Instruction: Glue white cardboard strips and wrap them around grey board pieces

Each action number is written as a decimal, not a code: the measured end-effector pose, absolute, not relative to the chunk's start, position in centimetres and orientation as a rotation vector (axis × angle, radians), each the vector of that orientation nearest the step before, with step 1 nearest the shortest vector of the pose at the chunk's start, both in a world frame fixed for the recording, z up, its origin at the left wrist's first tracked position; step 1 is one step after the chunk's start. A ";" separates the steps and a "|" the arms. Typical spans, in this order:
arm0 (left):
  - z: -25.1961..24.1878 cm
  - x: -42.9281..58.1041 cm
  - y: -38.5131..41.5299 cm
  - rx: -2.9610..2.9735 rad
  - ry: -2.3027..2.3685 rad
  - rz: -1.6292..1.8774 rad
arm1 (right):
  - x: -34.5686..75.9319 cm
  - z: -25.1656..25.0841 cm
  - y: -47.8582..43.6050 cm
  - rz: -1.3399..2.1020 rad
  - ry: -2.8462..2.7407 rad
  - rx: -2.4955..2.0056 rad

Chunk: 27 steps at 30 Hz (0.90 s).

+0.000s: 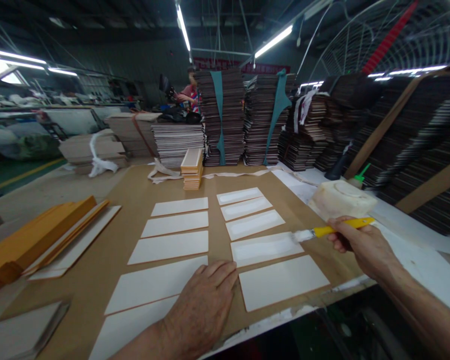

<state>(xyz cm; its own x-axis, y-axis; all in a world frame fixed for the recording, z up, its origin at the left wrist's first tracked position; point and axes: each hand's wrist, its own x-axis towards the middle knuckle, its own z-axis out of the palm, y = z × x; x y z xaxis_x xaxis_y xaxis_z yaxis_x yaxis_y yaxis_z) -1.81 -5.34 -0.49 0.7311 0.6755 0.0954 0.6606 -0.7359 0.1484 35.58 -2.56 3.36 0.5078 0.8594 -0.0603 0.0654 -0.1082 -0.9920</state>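
My right hand (354, 242) is closed around the yellow handle of a paintbrush (324, 231). The brush's white-coated bristles touch the right end of a pale rectangular board (266, 248), which bears a wet white smear. Three boards behind it, such as this one (255, 225), carry similar white coating. Nearest me in that column lies a plain board (285, 281). My left hand (206, 297) rests flat, fingers extended, its fingertips by the near-left corner of the smeared board. Under its wrist side is part of the left column of plain boards (168, 247).
A whitish tub (341, 200) stands right of the boards. Stacked orange-edged boards (41, 235) lie at left, with a small stack (192, 170) at the back. Tall dark bundles (225, 120) line the far edge. A person (191, 92) is behind them. A large fan (393, 40) hangs upper right.
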 end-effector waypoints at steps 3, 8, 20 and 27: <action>0.1 -1.7 -5.4 2.818 1.091 0.214 | 35.0 3.9 -3.0 0.833 -0.766 -1.434; 3.0 -0.8 -7.2 2.794 1.082 0.197 | 32.8 4.4 -5.1 0.969 -0.744 -1.352; 3.1 0.0 -10.8 2.775 0.942 0.072 | 26.4 4.1 -8.8 1.273 -0.729 -1.369; 3.0 0.0 -10.8 2.745 0.943 0.027 | 24.9 2.5 -8.4 1.317 -0.839 -1.353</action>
